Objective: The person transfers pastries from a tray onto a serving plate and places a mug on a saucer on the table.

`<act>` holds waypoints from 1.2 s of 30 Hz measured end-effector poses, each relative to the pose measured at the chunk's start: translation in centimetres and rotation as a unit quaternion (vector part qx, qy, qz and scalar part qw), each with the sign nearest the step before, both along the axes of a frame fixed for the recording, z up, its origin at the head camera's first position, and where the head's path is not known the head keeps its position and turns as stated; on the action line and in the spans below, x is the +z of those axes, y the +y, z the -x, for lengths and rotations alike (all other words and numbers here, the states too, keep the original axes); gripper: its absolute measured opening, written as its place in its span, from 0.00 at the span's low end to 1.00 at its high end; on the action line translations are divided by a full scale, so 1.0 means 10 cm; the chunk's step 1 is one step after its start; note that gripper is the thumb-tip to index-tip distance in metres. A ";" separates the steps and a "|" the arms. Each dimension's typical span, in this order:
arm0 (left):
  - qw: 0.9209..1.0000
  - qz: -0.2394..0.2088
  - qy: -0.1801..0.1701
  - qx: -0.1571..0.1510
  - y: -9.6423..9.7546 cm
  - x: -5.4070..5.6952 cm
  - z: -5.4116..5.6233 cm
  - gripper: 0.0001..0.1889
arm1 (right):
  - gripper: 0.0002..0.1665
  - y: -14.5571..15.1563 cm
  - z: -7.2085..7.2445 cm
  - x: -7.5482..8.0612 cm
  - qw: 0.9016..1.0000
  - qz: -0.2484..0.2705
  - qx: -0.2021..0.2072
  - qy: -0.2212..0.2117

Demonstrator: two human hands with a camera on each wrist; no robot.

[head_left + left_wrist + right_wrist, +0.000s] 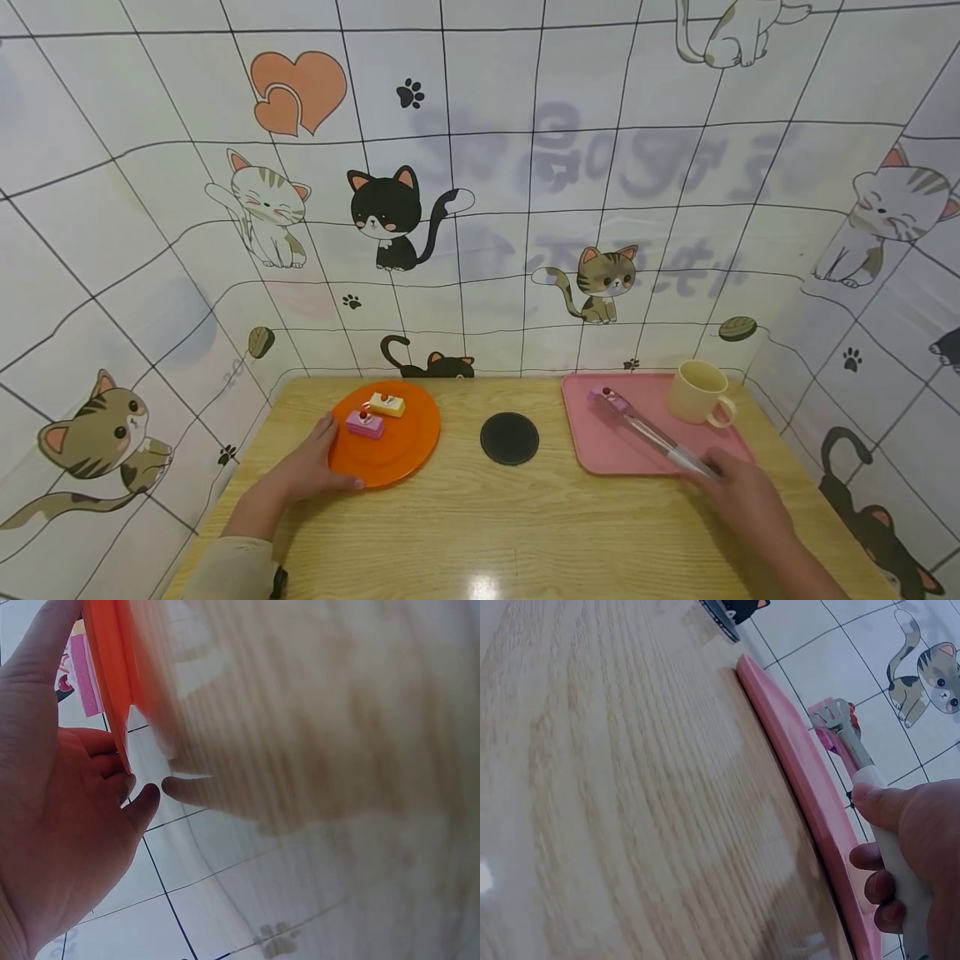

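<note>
My left hand (311, 462) holds the orange plate (408, 454) by its left rim, fingers along the side and thumb at the front edge. Two small toy cakes lie on that plate: a pink cake (365, 425) and a yellow cake (387, 405), each with a red berry on top. With my right hand (738, 496) I grip the white handle of metal tongs (652, 432). Over the pink tray (600, 454), the slotted tong tips (832, 715) are at another pink cake (611, 398); whether it is lifted off the tray I cannot tell.
A pale yellow mug (697, 392) stands on the tray's back right part, its handle to the right. Between plate and tray lies a round black coaster (509, 438). Cat-printed wall sheets (487, 208) close off the wooden table (450, 533) at the back and sides.
</note>
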State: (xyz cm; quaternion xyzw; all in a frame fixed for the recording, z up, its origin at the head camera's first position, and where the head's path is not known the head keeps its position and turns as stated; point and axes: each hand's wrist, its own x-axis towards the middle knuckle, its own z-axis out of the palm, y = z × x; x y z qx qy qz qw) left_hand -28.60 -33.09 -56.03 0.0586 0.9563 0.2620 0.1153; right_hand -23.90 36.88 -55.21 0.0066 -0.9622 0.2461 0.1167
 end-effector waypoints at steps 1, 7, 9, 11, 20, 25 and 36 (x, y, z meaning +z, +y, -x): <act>1.000 0.000 -0.001 0.001 0.00 -0.01 0.00 0.77 | 0.18 -0.01 0.01 0.00 1.000 -0.001 0.005 -0.001; 1.000 0.003 0.000 -0.002 0.01 0.01 -0.01 0.76 | 0.17 -0.12 0.05 0.05 1.000 0.007 0.021 -0.016; 1.000 0.003 0.001 -0.003 0.01 0.02 -0.02 0.76 | 0.16 -0.16 0.06 0.08 0.999 0.013 0.022 -0.033; 1.000 0.004 0.002 -0.005 0.01 0.02 -0.02 0.76 | 0.16 -0.20 0.07 0.08 0.999 0.012 0.026 -0.038; 1.000 0.000 0.003 -0.005 0.01 0.02 -0.01 0.76 | 0.14 -0.37 0.14 0.10 0.998 0.009 0.055 -0.016; 1.000 0.001 0.001 -0.003 0.01 0.02 -0.01 0.76 | 0.15 -0.46 0.19 0.11 0.997 -0.003 0.072 -0.003; 1.000 0.005 0.006 -0.005 0.01 0.00 -0.01 0.76 | 0.18 -0.65 0.30 0.19 0.993 -0.016 0.115 0.022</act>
